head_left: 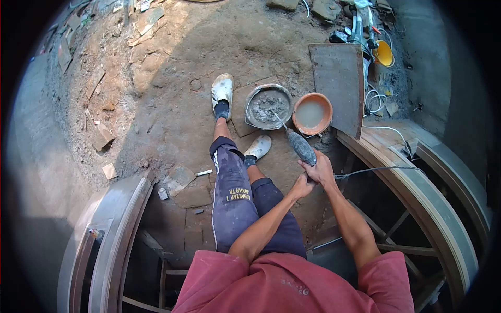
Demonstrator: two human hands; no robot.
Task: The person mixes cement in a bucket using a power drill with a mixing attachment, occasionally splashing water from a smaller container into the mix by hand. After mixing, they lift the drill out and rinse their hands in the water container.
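Both of my hands are closed around a grey, dusty power drill (301, 147). My right hand (319, 169) wraps the rear of its body, and my left hand (302, 186) grips just below, close to the handle. From the drill's front a mixing rod (280, 119) slants down into a bucket (251, 119) of wet grey mortar (267, 108). The rod's lower end is hidden in the mortar. Beside that bucket stands an orange-brown bucket (326, 111) with cloudy grey water in it.
A power cord (376, 169) runs right from the drill. Curved window or door frames (417, 193) lie on both sides. A dark board (339, 78) leans at upper right, near a yellow container (384, 53) and white cables. Wood scraps (102, 136) litter the left ground.
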